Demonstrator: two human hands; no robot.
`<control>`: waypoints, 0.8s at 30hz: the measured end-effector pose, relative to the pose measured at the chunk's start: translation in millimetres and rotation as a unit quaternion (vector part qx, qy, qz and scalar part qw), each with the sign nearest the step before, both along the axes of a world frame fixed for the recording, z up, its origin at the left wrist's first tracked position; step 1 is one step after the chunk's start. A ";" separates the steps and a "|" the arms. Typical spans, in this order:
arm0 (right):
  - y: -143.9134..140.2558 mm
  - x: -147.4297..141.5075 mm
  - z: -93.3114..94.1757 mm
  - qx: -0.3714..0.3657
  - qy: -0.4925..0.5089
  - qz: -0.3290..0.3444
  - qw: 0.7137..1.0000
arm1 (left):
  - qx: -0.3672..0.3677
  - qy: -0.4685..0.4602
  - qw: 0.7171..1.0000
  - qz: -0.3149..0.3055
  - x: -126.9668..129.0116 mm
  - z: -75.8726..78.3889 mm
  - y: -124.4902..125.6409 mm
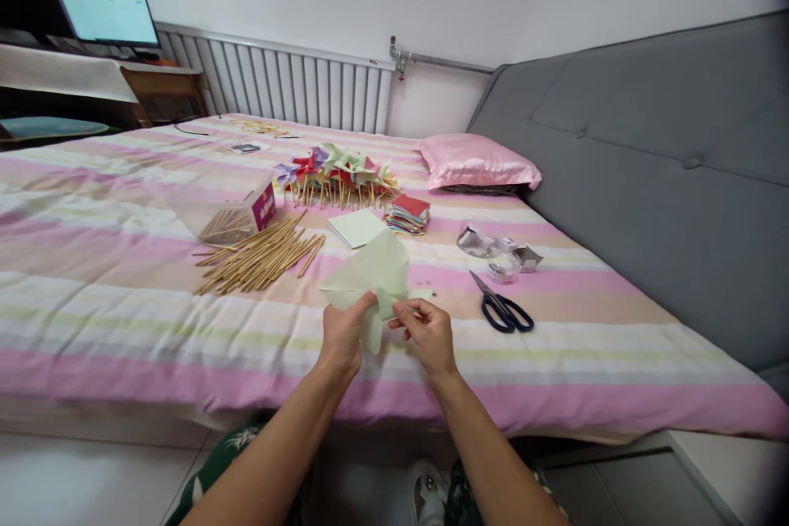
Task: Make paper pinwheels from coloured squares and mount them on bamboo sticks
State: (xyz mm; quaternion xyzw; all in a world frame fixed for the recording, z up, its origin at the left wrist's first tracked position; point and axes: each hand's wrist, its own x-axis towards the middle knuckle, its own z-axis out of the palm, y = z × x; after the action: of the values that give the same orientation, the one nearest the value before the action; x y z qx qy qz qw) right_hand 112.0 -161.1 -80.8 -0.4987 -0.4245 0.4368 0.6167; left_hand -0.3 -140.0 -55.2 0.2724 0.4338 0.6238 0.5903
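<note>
A pale green paper pinwheel (370, 267), cut and partly folded, is held up just above the bed's front edge. My left hand (343, 333) is closed on its lower left part, thumb on top. With thumb and fingers bent, my right hand (425, 334) pinches a corner of the same paper near its middle. Just beyond the paper lies a stack of pale green sheets (356, 227). Tiny clear pieces (424, 283) rest on the cover right of the paper. Scissors (500, 308) with dark handles lie farther right. What sits between my right fingertips is too small to make out.
Wooden sticks (262, 256) lie loose at left by a clear plastic box (231, 218). Finished pinwheels (338, 173) are piled behind. Coloured paper squares (408, 214), rolls of clear tape (504, 266) and a pink pillow (477, 160) are on the striped bed (585, 362).
</note>
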 end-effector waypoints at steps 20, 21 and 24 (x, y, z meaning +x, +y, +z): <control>0.9 1.5 0.4 -0.007 -0.004 0.023 1.000 | -0.009 -0.016 1.000 0.014 -1.0 -5.7 1.5; 0.7 0.9 1.2 -0.008 0.006 0.020 1.000 | -0.006 -0.014 1.000 0.010 -0.8 -5.8 0.9; -0.4 -0.4 2.3 -0.008 0.020 0.022 1.000 | -0.003 -0.009 1.000 0.005 -0.8 -6.1 0.1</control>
State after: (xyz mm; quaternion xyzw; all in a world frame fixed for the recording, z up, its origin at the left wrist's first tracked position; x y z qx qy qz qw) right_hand 111.6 -161.5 -78.5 -0.4856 -0.4194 0.4630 0.6115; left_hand -1.2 -139.8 -61.3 0.2627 0.4322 0.6279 0.5916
